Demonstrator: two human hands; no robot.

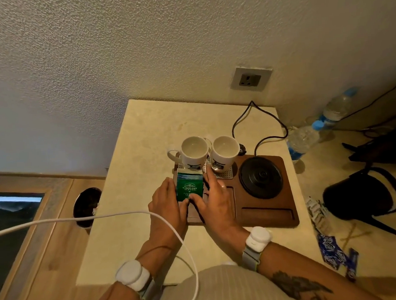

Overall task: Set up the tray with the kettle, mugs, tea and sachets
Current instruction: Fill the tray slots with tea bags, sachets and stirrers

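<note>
White wrist sensors (132, 275) on grey straps, ring (223, 186), forearm tattoo (296, 286), beige ribbed top (221, 287).

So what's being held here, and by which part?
The green tea box, held between both hands: left hand against its left side, right hand against its right side, thumbs at its near bottom edge, over the tray.

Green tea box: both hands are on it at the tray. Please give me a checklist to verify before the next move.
1. Green tea box held on both sides by left hand and right hand: ok.
2. Box fully seated in the wooden tray: cannot tell, hands cover its base.
3. Two white mugs upright behind the box: ok.
4. Kettle base on the tray: ok.
5. Black kettle on its base: not ok, it stands off to the right.
6. Sachets in the tray: not ok, they lie outside it.
</note>
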